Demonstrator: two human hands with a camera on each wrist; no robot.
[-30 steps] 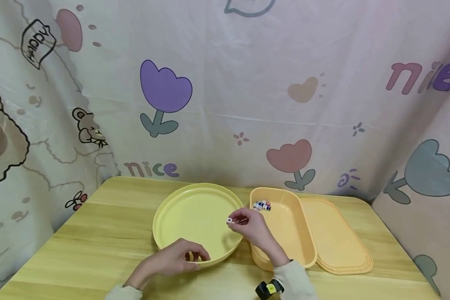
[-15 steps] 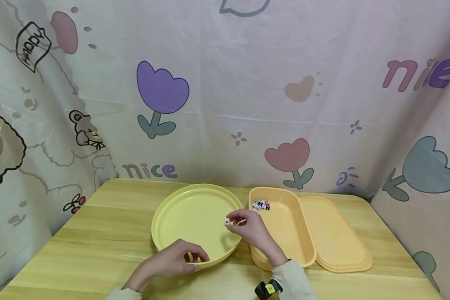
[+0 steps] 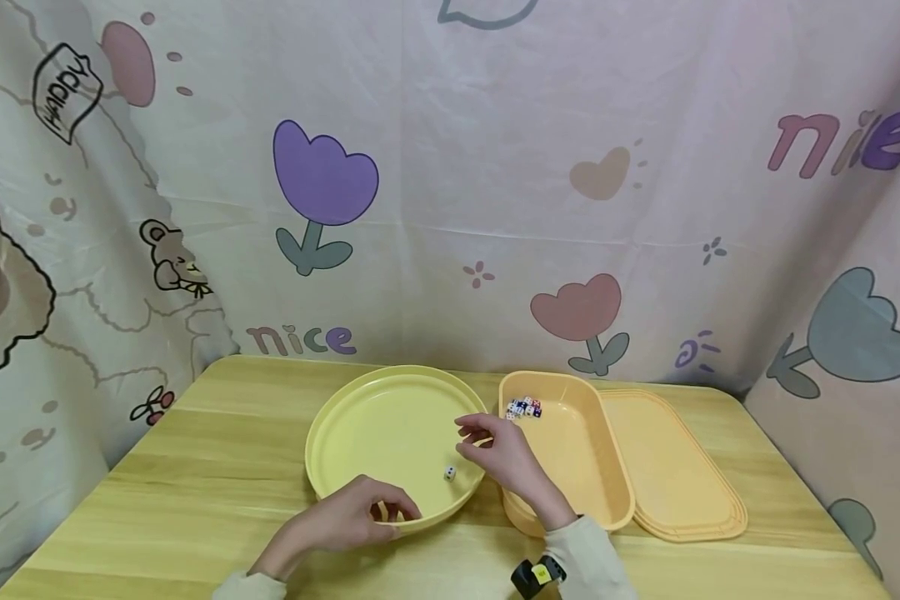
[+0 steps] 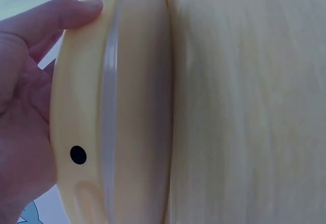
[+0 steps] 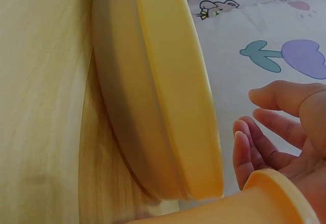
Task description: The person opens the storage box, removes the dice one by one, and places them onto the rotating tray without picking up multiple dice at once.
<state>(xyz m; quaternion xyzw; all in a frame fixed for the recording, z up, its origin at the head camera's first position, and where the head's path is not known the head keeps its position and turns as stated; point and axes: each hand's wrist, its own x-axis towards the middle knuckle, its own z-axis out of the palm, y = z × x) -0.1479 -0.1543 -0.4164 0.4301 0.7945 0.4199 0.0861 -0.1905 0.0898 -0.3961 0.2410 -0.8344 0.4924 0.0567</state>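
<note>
My left hand (image 3: 356, 512) grips the near rim of a round yellow tray (image 3: 390, 433), thumb outside and fingers inside, as the left wrist view also shows. A white die (image 3: 450, 473) with dark pips lies in the tray near its right side. Above the tray's right rim, my right hand (image 3: 504, 454) holds nothing; its thumb and fingers are parted, and the right wrist view shows the same gap between thumb (image 5: 270, 96) and fingers. Several small dice (image 3: 523, 407), white, blue and red, sit at the far left corner of an orange rectangular box (image 3: 570, 450).
Right of the box, its flat orange lid (image 3: 678, 467) lies on the wooden table (image 3: 187, 475). A printed curtain (image 3: 435, 167) hangs behind the table and along both sides. A black band with a yellow face (image 3: 542, 573) is on the right wrist.
The right hand has let go of the white die, which has dropped from its fingertips into the tray. Thumb and fingers have parted. The left hand keeps its grip on the rim.
</note>
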